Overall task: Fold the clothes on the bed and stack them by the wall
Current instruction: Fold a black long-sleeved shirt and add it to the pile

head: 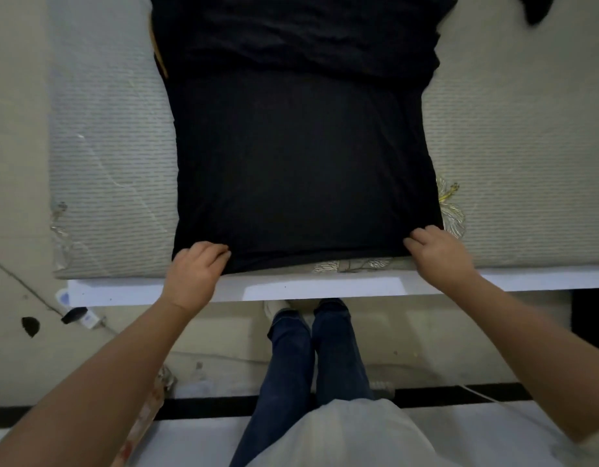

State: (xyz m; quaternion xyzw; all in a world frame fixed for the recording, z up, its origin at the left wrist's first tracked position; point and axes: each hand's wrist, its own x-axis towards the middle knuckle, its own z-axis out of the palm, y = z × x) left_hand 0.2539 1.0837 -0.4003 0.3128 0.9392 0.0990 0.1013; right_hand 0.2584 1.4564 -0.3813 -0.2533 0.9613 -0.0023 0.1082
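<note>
Two hands, one garment; entries keyed to the black shirt (301, 156) as landmark.

Location: spread flat on the bed (116, 156), hem at the near edge, upper part rumpled and doubled over at the far end. Second dark garment (540, 8) far beyond the shirt's upper right corner, only partly in frame. Flower print of the bed cover (451, 210) just beside the shirt's right hem corner.

Left hand (193, 274): at the left hem corner, knuckles up, fingers curled over the edge and pinching the cloth; thumb hidden beneath. Forearm angled in from below left.

Right hand (437, 254): at the right hem corner, fingers bunched together and curled onto the fabric, gripping it; thumb position not discernible. Forearm angled in from below right.

Hem between the two grips: taut, nearly straight, slight gather at each corner.

Risks, as judged:
- Uneven lift from the two corners; likely a skewed fold, side seams out of line.
- Thin, slippery-looking knit; possible slip from a shallow pinch, corner dropping mid-fold.
- Rumpled far end under the fold; probable trapped creases and a lumpy bundle, poor for stacking.
- Hem close to the bed edge; chance of cloth sliding off toward the floor (18, 163) with a pull toward the body.
- Tan strip at the shirt's upper left edge: unidentified, possibly caught inside the fold.
</note>
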